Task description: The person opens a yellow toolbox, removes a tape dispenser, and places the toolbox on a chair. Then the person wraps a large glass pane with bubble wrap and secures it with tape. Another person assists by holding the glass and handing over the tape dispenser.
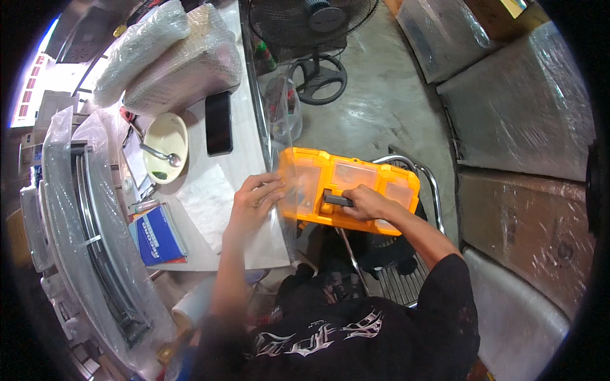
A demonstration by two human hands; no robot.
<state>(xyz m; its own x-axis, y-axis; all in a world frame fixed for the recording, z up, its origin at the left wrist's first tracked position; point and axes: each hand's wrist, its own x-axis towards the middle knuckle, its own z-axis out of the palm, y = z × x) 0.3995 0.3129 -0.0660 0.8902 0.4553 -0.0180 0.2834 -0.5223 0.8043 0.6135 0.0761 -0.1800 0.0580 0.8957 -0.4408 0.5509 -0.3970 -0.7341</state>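
Our right fingers (354, 192) grasp the toolbox (326, 178) handle (336, 199), partly hiding it. We cannot tell whether our left fingers (265, 180) grip; open floor (387, 108) lies far.

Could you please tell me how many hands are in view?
2: the left hand near the left end of the orange organizer case; the right hand closed around a dark handle over that case. No others show.

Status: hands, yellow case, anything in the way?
Right hand gripping dark handle on yellow case; left hand beside case's left end, contact unclear; clear plastic overlapping that end.
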